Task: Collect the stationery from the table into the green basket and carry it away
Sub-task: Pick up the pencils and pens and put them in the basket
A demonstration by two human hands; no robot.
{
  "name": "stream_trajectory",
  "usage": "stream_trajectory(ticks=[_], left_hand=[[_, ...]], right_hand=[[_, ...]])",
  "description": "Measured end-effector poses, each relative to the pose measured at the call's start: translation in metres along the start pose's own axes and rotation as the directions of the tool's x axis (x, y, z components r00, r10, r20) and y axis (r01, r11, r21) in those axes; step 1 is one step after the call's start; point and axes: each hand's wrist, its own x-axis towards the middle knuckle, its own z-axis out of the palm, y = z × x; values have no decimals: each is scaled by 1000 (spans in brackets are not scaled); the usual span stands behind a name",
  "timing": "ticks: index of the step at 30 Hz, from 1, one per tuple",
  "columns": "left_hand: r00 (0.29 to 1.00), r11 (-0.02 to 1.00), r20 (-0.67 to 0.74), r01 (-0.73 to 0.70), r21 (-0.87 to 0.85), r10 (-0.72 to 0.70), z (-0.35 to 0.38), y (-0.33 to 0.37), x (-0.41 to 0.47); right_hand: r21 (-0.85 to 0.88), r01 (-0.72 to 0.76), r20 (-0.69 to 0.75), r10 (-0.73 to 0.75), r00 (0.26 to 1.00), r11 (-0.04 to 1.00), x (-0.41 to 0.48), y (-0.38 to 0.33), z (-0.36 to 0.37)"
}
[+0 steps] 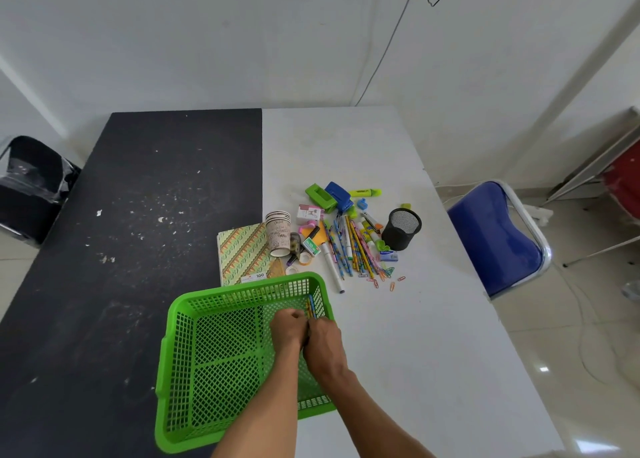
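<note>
Pencils (311,306) in a small bundle sit inside the green basket (180,353), against its right wall. The left hand (289,329) curls round them. The right hand (323,343) presses alongside with its fingers hidden, so I cannot tell its grip. Likely next: let go, then reach past the basket's far rim for the loose pencil heap (349,246). That rim cuts off the patterned notebook (242,253), and the smaller items there blur together.

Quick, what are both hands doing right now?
Left hand: closed, holding the pencils.
Right hand: touching the pencils, fingers hidden, cannot be told.
</note>
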Motion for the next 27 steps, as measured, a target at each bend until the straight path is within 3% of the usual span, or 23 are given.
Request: stream_trajectory(ticks=[5, 9, 13, 18, 22, 27], left_hand=[[952, 978, -230, -208, 4, 203, -10, 29, -2], [877, 937, -337, -343, 63, 344, -11, 60, 2], [864, 887, -213, -424, 183, 457, -2, 88, 13], [830, 734, 66, -524, 432, 554, 13, 103, 32], [807, 656, 83, -530, 537, 584, 26, 107, 55], [829, 635, 94, -490, 597, 551, 26, 104, 71]], right_hand=[[19, 139, -73, -137, 988, 990, 15, -11, -30], [70, 128, -149, -116, 982, 989, 42, -5, -51], [150, 55, -226, -20, 974, 987, 74, 11, -78], [59, -101, -194, 111, 975, 993, 121, 48, -95], [-46, -213, -133, 205, 970, 976, 165, 81, -99], [-121, -255, -84, 246, 966, 959, 187, 95, -95]])
